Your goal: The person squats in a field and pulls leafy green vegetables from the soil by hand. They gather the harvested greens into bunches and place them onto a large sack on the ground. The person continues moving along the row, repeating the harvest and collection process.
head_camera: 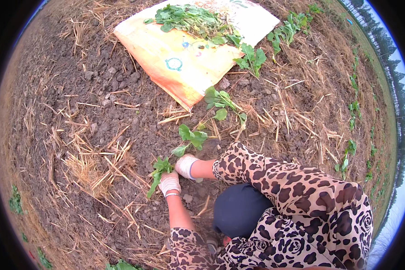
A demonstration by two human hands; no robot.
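Low over the soil, my left hand (169,183), in a whitish glove, grips a small leafy green seedling (161,168). Its leaves spread out to the left of the fingers. My right hand (186,165), gloved too, meets the left at the seedling's base; its fingertips are hidden, so its hold is unclear. Just beyond the right hand another seedling (193,137) leans over the ground. Farther up the line lie more seedlings (222,101). An orange and white woven sack (155,57) lies flat ahead, bearing a heap of uprooted seedlings (189,20).
Cloddy brown soil (114,81) is strewn with dry straw (91,172). Seedlings (254,60) continue beside the sack's right edge. Another row of plants (352,111) runs along the far right. A dark rounded thing (241,211), perhaps my covered knee, is close to my right forearm.
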